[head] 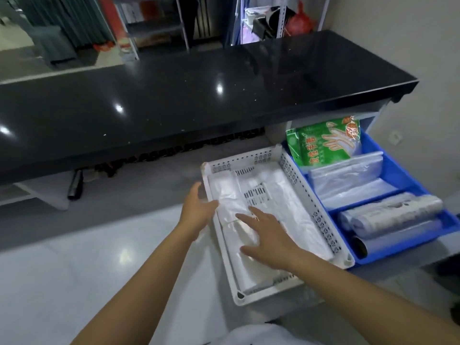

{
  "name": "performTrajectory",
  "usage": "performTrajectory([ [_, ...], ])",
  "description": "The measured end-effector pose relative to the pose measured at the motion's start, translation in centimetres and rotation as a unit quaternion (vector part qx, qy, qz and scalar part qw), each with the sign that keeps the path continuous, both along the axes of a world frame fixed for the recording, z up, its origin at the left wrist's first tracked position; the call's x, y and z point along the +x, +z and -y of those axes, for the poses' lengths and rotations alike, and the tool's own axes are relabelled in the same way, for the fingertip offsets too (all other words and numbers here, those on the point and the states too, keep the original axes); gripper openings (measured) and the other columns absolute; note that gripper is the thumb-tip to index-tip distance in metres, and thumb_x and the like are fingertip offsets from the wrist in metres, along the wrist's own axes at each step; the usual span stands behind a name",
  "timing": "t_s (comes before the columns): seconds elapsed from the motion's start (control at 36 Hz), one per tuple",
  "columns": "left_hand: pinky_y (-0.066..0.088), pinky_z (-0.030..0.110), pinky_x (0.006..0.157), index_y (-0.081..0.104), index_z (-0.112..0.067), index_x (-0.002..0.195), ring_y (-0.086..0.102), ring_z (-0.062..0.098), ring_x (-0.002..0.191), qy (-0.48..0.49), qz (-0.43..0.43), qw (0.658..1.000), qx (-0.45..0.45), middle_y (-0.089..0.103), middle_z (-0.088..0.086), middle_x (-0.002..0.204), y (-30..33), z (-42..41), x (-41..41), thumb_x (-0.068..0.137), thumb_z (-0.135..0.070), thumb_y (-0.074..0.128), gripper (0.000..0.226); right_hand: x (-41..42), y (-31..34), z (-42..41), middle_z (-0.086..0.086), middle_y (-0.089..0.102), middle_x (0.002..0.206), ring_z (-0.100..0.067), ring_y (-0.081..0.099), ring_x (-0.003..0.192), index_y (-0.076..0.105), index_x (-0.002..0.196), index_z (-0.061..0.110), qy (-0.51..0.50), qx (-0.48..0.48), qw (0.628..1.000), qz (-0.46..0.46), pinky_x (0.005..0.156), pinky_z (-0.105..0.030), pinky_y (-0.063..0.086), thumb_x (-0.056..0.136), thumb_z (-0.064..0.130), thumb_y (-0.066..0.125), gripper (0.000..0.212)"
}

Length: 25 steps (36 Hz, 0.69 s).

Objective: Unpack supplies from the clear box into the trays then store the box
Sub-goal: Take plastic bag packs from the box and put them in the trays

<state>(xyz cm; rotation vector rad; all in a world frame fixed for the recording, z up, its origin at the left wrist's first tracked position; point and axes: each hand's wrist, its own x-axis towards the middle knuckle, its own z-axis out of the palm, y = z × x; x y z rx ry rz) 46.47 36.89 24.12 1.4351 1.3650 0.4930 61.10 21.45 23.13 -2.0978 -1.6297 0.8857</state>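
1. At the far left, under the black counter (pixel 189 95), a dark cylindrical object (pixel 75 185) is seen lying on the grey floor.
2. The left hand (pixel 198 207) is held at the left rim of the white tray (pixel 321 217), fingers spread and unclenched; its fingertips touch the edge of the white plastic bags (pixel 239 235) but nothing is grasped.
3. The white tray is set on the floor with its long axis running from the near edge of the view away toward the counter, tilted slightly leftward at the far end. The stacks of white plastic bags are laid flat inside it, lengthwise along that same axis.
4. The right hand (pixel 268 237) is laid palm-down on the bags in the tray, fingers splayed and pointing up-left; it is pressed flat, not closed around anything.
5. Just beside the white tray on the right, touching it, a blue tray (pixel 395 165) is placed parallel to it. In its far compartment a green glove packet (pixel 321 143) is propped upright; clear bags (pixel 348 180) are stacked in the middle; rolls of bags (pixel 390 215) lie crosswise in the near one.
6. The clear box cannot be made out.
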Motion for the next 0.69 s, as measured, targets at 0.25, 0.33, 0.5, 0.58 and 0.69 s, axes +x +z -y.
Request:
performTrajectory([
  [0.25, 0.060, 0.038, 0.059, 0.061, -0.046, 0.120, 0.075, 0.014, 0.086, -0.008, 0.183, 0.973, -0.140, 0.076, -0.006, 0.104, -1.5, 1.3, -1.6, 0.097, -0.016, 0.062, 0.038, -0.4, 1.6, -3.4, 0.002, 0.003, 0.168, -0.032, 0.017, 0.148, 0.009, 0.154, 0.048, 0.130, -0.108, 0.978, 0.120, 0.117, -0.053, 0.020, 0.076, 0.059, 0.072, 0.100],
  [0.33, 0.060, 0.039, 0.059, 0.059, -0.045, 0.122, 0.075, 0.014, 0.087, -0.005, 0.195, 0.970, -0.146, 0.076, -0.005, 0.106, -1.8, 1.2, -1.7, 0.096, -0.017, 0.063, 0.039, 0.5, 2.6, -3.6, 0.007, 0.005, 0.166, -0.030, 0.028, 0.144, 0.019, 0.151, 0.051, 0.137, -0.143, 0.978, 0.062, 0.111, -0.045, 0.037, 0.073, 0.047, 0.082, 0.100],
  [0.5, 0.060, 0.041, 0.060, 0.058, -0.039, 0.132, 0.074, 0.016, 0.093, -0.004, 0.208, 0.965, -0.158, 0.075, -0.004, 0.108, -2.2, 1.0, -2.0, 0.094, -0.017, 0.065, 0.044, 0.9, 3.8, -3.3, 0.006, 0.009, 0.165, -0.025, 0.038, 0.140, 0.027, 0.152, 0.045, 0.140, -0.164, 0.976, 0.008, 0.103, -0.037, 0.047, 0.076, 0.026, 0.084, 0.097],
  [0.58, 0.060, 0.041, 0.060, 0.058, -0.037, 0.134, 0.074, 0.016, 0.093, -0.003, 0.209, 0.965, -0.156, 0.075, -0.004, 0.108, -2.1, 1.0, -1.9, 0.095, -0.016, 0.065, 0.045, 0.0, 3.5, -2.8, 0.006, 0.003, 0.166, -0.025, 0.036, 0.142, 0.022, 0.153, 0.046, 0.173, -0.172, 0.968, 0.061, 0.094, -0.029, 0.040, 0.078, 0.028, 0.081, 0.097],
  [0.69, 0.061, 0.040, 0.061, 0.059, -0.038, 0.132, 0.074, 0.015, 0.094, 0.004, 0.208, 0.965, -0.158, 0.075, -0.005, 0.108, -2.1, 1.3, -1.9, 0.095, -0.017, 0.064, 0.043, -0.6, 3.4, -2.5, -0.002, 0.018, 0.163, -0.030, 0.038, 0.138, 0.025, 0.153, 0.042, 0.161, -0.123, 0.969, 0.139, 0.103, -0.040, 0.040, 0.087, 0.040, 0.068, 0.079],
])
